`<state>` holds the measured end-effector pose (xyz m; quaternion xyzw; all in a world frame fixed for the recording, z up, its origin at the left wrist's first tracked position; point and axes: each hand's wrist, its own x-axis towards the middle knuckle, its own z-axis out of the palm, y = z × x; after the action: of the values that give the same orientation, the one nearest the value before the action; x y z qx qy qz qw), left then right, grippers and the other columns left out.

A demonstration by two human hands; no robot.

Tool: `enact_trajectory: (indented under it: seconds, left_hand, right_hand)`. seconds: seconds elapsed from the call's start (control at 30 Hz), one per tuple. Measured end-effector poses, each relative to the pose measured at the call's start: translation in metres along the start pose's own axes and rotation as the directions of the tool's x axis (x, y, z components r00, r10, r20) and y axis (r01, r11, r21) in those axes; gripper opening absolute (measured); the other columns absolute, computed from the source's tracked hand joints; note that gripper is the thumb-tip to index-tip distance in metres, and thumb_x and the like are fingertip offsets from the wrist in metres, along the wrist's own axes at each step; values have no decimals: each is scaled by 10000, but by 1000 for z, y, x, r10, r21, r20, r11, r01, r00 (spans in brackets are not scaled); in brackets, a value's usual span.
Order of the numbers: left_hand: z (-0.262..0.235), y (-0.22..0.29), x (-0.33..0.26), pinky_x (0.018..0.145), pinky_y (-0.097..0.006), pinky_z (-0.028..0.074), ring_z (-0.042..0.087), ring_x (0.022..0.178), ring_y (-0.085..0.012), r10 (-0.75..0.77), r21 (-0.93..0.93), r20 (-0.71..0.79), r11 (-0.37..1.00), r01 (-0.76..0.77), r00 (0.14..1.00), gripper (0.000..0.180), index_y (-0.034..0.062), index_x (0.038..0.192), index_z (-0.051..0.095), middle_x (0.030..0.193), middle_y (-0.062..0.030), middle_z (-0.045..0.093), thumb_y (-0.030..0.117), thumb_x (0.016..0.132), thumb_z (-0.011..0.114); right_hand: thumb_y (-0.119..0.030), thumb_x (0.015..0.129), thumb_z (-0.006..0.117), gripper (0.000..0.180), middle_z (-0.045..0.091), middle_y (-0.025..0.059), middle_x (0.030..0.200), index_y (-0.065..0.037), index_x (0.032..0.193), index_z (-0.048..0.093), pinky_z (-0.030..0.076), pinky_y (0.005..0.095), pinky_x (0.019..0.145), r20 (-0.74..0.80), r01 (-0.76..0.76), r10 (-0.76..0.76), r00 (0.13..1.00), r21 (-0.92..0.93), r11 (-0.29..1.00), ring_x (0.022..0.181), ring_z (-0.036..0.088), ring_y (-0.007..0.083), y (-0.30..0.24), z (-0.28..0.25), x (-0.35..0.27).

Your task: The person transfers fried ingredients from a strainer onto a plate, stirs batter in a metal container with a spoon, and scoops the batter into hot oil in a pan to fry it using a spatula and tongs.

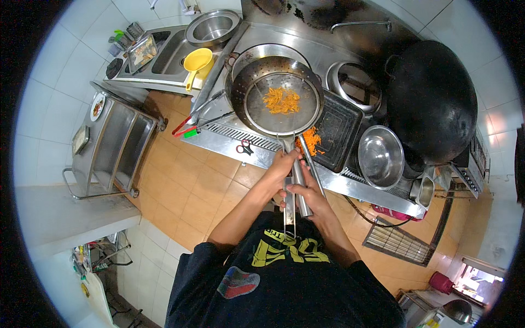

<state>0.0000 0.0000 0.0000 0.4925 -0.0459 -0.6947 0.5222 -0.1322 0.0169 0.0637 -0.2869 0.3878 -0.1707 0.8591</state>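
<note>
Here we are above the steel worktop (265, 157), and both hands are busy in front of the dark shirt: the left hand (284, 164) is closed around the metal handles (304, 209) near the pans, while the right hand (310, 191) grips lower down, its fingers wrapped in close; exactly which finger holds which handle, I cannot tell. Out at the far end sits the round strainer (261, 117), nested in a dark perforated bowl (239, 94), and in the middle of it lies a loose patch of orange shreds (281, 101). A steel pan (268, 51) peeps out behind. More shreds, a brighter heap (310, 141), show just right of the strainer, by the edge of the black tray (339, 134). Over to the left, red-handled tongs (177, 127) reach past the worktop's edge, with scissors (245, 147) lying nearer the person. To the right, a shiny steel bowl (381, 157) stands beside the tray, and beyond it looms a huge black wok (435, 104). Far left, the yellow dipper (198, 60) rests by the sink (172, 54).
</note>
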Motion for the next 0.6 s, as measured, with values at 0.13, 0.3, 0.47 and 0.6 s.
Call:
enact_trajectory:
  seconds: [0.13, 0.3, 0.47, 0.6]
  left_hand:
    - [61, -23, 25, 632, -348, 573, 654, 718, -220, 44, 0, 77, 999, -44, 996, 227, 36, 1002, 526, 801, -75, 603, 245, 956, 599]
    - [27, -2, 19, 636, -358, 568, 639, 692, -218, 35, -26, 30, 999, -34, 999, 217, 29, 995, 525, 794, -87, 595, 232, 957, 590]
    - [23, 4, 10, 620, -362, 568, 652, 711, -228, 55, 11, -38, 998, -54, 998, 219, 26, 953, 532, 799, -90, 590, 242, 971, 562]
    - [25, 6, 15, 630, -359, 571, 654, 720, -224, 36, 59, -16, 998, -35, 999, 191, 34, 949, 529, 812, -86, 594, 222, 975, 550]
  right_hand:
    - [49, 854, 568, 863, 535, 153, 1115, -202, 1561, 141, 601, 424, 635, -84, 47, -49, 995, -27, 999, 808, 618, 235, -29, -50, -22]
    - [37, 859, 575, 869, 539, 135, 1124, -174, 1568, 120, 609, 420, 648, -87, 63, -69, 994, -68, 996, 817, 620, 224, -17, -14, -1]
    - [70, 849, 562, 895, 550, 137, 1093, -175, 1576, 101, 557, 411, 600, -48, 48, -49, 998, -12, 999, 793, 591, 233, -13, -17, 6]
    - [69, 856, 559, 840, 525, 141, 1172, -148, 1557, 150, 563, 407, 612, -35, 65, -66, 997, -18, 998, 795, 593, 236, -10, -24, 11]
